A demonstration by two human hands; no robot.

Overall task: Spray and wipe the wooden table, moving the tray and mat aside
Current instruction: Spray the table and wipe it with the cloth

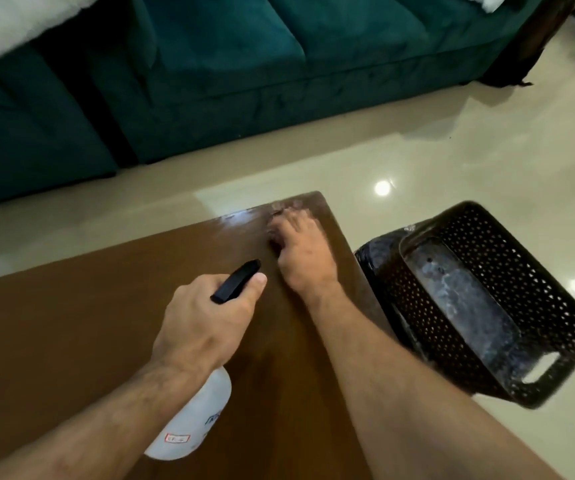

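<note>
Bottle [192, 415] feels light plastic; my left hand [206, 317] grips its neck. My right hand [301, 252] is blurred, so I cannot tell its grip on the slick table [106, 323].

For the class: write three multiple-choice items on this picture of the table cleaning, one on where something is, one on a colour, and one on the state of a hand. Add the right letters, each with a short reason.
1. Where is the black perforated basket?
A. on the sofa
B. on the floor beside the table's right edge
C. on the table's middle

2. What colour is the sofa?
A. dark green
B. red
C. grey

3. What is the left hand doing?
A. lying flat on the table
B. gripping the spray bottle
C. holding the basket

Answers:
1 B, it stands on the pale floor tiles next to the wooden table.
2 A, its cushions are deep green.
3 B, its fingers curl round the bottle's neck under the black nozzle.
</note>
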